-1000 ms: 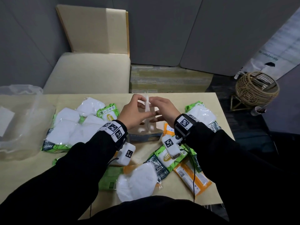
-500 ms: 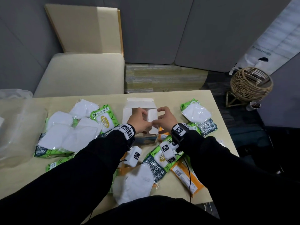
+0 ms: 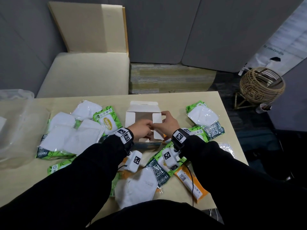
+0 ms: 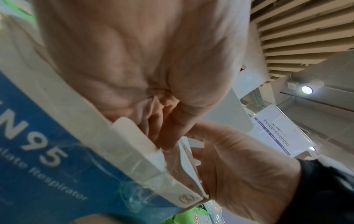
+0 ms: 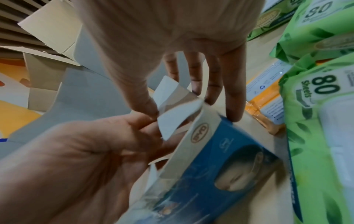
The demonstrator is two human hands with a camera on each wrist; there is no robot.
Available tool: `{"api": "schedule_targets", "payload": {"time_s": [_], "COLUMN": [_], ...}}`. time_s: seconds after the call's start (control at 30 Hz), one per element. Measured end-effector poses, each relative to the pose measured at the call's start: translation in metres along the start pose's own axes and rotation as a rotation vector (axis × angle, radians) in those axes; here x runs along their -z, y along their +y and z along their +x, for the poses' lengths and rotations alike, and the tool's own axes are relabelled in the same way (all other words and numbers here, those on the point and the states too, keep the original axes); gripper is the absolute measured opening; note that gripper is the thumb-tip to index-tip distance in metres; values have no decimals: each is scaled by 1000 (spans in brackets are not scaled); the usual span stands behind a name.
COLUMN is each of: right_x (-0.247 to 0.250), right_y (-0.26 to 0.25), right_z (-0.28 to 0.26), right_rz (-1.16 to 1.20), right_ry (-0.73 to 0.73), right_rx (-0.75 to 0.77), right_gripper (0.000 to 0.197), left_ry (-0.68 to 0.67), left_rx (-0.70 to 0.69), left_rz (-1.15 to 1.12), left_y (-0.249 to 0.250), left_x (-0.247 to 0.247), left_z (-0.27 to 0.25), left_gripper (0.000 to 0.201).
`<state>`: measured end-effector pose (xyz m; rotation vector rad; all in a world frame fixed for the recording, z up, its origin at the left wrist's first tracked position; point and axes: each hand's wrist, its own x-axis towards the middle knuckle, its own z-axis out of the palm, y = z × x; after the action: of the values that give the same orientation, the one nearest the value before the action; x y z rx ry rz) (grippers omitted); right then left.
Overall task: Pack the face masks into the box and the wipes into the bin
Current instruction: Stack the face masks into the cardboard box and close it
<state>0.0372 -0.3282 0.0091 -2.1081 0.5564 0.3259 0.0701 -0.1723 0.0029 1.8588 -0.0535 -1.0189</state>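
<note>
Both hands pinch the N95 mask box's (image 3: 142,123) right flap (image 3: 157,126), left hand (image 3: 141,130) and right hand (image 3: 167,123) folding it outward so the mouth is clear for masks.

Matt cardboard box (image 3: 142,112), glossy plastic wipes packs (image 3: 108,119), smooth wood-look table (image 3: 230,146).

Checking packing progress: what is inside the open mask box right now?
Inside the box, only bare brown cardboard shows, no masks. Both hands, left and right, cover its near end.
</note>
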Motion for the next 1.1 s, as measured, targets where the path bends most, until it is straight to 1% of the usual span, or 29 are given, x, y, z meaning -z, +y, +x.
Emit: {"api": "schedule_targets", "payload": {"time_s": [0.07,0.17,0.23,0.27,0.33,0.4,0.47,0.53,0.6,0.67,0.7,0.73,0.77,0.8,0.87,0.9,0.93,0.97,1.03,1.1], "right_x": [0,6,10,12,14,15,13,9,3,4,5,5,5,4,1,0,-2,-3,-4,-3], "right_y": [0,0,6,13,26,38,45,45,44,38,33,29,23,18,11,11,11,11,11,11], "right_z": [0,1,2,4,5,3,2,2,7,7,7,7,6,5,2,2,2,3,4,5], "right_rz": [80,307,338,358,472,601,680,629,453,270,179,108,72,68,86,60,46,57,72,30], "right_ry": [-2,-7,25,27,1,-61,-101,-78,41,178,215,226,198,174,137,126,118,108,97,97], "right_rx": [-20,-69,-77,-97,-173,-240,-287,-266,-166,-27,36,84,106,109,90,75,65,36,1,-1], "right_gripper": [61,31,15,15,19,9,9,11,19,30,30,26,21,21,37,46,50,50,39,27], "left_ry": [18,52,61,63,78,90,91,115,153,186,196,201,200,194,169,156,146,139,131,138], "left_rx": [-14,-7,-7,-8,-12,-4,6,6,3,3,7,10,8,3,-9,-12,-14,-17,-22,-29], "left_rz": [3,-20,-4,0,28,88,127,160,201,230,249,271,288,293,270,255,247,250,291,331], "left_y": [0,-3,-5,-5,-5,-7,-7,-4,-1,0,1,2,2,4,7,7,6,4,-2,-6], "left_x": [-2,-2,-2,-2,-4,-7,-11,-13,-14,-15,-15,-16,-17,-18,-17,-16,-14,-12,-11,-12], "left_z": [2,6,7,8,9,11,11,11,11,11,11,11,11,11,10,9,9,9,7,7], "left_gripper": [30,31,36,39,42,43,40,39,38,38,37,35,33,29,17,16,19,24,38,44]}}
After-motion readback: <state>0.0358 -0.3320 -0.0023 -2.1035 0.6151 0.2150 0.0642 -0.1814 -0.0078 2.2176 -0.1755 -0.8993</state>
